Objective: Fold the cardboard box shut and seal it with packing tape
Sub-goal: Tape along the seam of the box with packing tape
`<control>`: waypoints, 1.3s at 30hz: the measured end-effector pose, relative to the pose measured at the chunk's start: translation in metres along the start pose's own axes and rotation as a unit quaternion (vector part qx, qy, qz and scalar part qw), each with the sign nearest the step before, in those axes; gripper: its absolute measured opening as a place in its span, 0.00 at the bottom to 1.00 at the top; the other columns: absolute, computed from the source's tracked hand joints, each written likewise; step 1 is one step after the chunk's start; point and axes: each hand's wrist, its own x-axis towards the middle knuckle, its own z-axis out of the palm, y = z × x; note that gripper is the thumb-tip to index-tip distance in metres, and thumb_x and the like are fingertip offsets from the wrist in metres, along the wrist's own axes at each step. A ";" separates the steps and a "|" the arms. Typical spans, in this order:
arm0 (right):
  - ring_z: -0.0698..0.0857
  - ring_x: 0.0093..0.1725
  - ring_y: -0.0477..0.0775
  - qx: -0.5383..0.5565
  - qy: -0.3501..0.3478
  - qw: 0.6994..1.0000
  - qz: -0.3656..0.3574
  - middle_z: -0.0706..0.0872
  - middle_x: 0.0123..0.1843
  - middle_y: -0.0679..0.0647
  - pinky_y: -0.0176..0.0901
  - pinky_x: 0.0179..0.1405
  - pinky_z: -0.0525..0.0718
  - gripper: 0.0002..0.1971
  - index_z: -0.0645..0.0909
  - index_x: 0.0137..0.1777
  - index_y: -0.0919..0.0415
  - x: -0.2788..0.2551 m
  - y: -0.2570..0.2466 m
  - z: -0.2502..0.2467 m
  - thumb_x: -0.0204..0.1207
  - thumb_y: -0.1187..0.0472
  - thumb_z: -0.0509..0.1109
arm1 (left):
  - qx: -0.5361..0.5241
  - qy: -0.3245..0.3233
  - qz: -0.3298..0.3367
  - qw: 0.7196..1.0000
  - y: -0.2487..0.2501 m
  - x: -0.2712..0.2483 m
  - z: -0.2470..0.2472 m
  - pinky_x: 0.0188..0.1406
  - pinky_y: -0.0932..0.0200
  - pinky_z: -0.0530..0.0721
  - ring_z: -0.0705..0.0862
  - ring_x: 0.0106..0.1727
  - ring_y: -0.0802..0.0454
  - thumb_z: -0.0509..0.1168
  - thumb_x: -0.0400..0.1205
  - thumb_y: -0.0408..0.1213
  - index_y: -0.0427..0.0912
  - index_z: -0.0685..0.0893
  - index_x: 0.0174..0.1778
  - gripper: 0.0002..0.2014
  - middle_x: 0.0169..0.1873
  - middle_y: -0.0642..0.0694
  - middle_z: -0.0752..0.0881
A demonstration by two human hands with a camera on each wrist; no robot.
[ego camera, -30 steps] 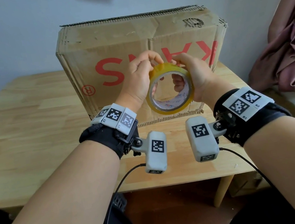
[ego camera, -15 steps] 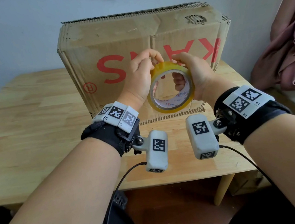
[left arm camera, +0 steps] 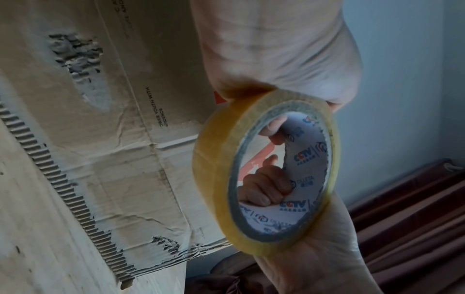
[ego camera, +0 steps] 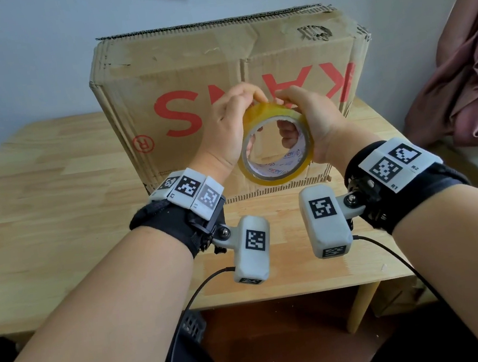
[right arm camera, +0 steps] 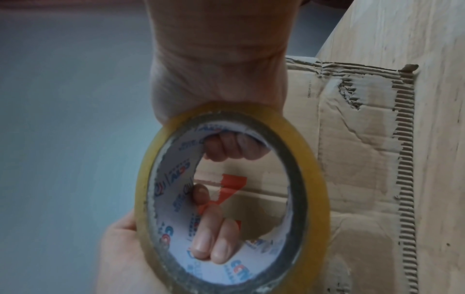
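Observation:
A roll of clear yellowish packing tape [ego camera: 281, 172] is held upright in the air between both hands, in front of the cardboard box [ego camera: 174, 76]. The box stands on the wooden table [ego camera: 51, 207], with red letters upside down on its near face. My left hand [ego camera: 251, 99] grips the roll's left side, its fingers curled over the top rim and into the core. My right hand [ego camera: 284, 97] grips the right side the same way. In the wrist views the tape roll [left arm camera: 214, 159] [right arm camera: 314, 179] shows fingertips [right arm camera: 211, 238] inside its printed core.
The table's front edge [ego camera: 278, 292] lies just below my wrists. A pinkish cloth [ego camera: 469, 81] hangs at the right, beside the table. A grey wall stands close behind the box. Torn patches mark the cardboard [left arm camera: 75, 59].
Both hands keep hold of the roll at about the same spot. The fingertips on its top rim have drawn closer together.

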 end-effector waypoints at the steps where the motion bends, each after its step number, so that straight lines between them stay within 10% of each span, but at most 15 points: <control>1: 0.64 0.18 0.50 0.002 0.001 1.000 0.000 0.69 0.19 0.53 0.35 0.20 0.63 0.22 0.70 0.22 0.56 0.000 0.000 -0.001 0.80 0.58 0.63 | 0.006 0.008 0.004 1.000 0.000 0.000 0.001 0.24 0.60 0.68 0.73 0.22 0.58 0.49 0.82 0.36 0.41 0.78 0.38 0.13 0.25 0.48 0.78; 9: 0.65 0.17 0.51 -0.005 0.014 1.000 -0.018 0.70 0.18 0.53 0.37 0.20 0.65 0.17 0.70 0.29 0.59 0.000 -0.001 -0.001 0.80 0.60 0.64 | -0.019 0.054 0.008 0.998 0.002 -0.003 0.003 0.23 0.54 0.63 0.63 0.23 0.44 0.55 0.77 0.45 0.35 0.62 0.27 0.19 0.24 0.30 0.61; 16: 0.66 0.17 0.51 0.004 0.017 1.000 -0.019 0.71 0.18 0.53 0.36 0.20 0.65 0.15 0.73 0.31 0.60 0.002 -0.001 -0.005 0.80 0.58 0.64 | 0.015 0.021 0.028 0.999 -0.004 -0.001 0.003 0.28 0.69 0.72 0.78 0.26 0.64 0.48 0.87 0.35 0.40 0.83 0.44 0.17 0.27 0.53 0.79; 30: 0.66 0.17 0.51 -0.004 0.043 0.999 -0.021 0.71 0.20 0.52 0.36 0.20 0.65 0.15 0.72 0.30 0.58 -0.001 -0.004 0.002 0.77 0.56 0.68 | -0.007 0.040 0.003 0.999 -0.006 0.000 0.003 0.25 0.54 0.65 0.64 0.21 0.49 0.53 0.83 0.44 0.44 0.63 0.26 0.19 0.20 0.47 0.62; 35: 0.68 0.18 0.51 -0.012 0.029 0.999 -0.040 0.72 0.20 0.52 0.37 0.20 0.67 0.14 0.74 0.32 0.59 0.001 -0.005 -0.002 0.78 0.56 0.68 | 0.033 0.015 0.042 0.998 -0.008 -0.003 0.004 0.30 0.65 0.75 0.78 0.29 0.64 0.46 0.87 0.37 0.40 0.80 0.46 0.17 0.28 0.60 0.79; 39: 0.68 0.17 0.52 -0.015 0.024 0.998 -0.054 0.72 0.20 0.53 0.37 0.21 0.66 0.14 0.74 0.33 0.60 0.001 -0.006 -0.002 0.79 0.57 0.67 | 0.008 0.046 0.027 0.999 -0.005 -0.006 0.005 0.20 0.62 0.78 0.81 0.23 0.57 0.49 0.88 0.37 0.37 0.84 0.46 0.18 0.23 0.55 0.83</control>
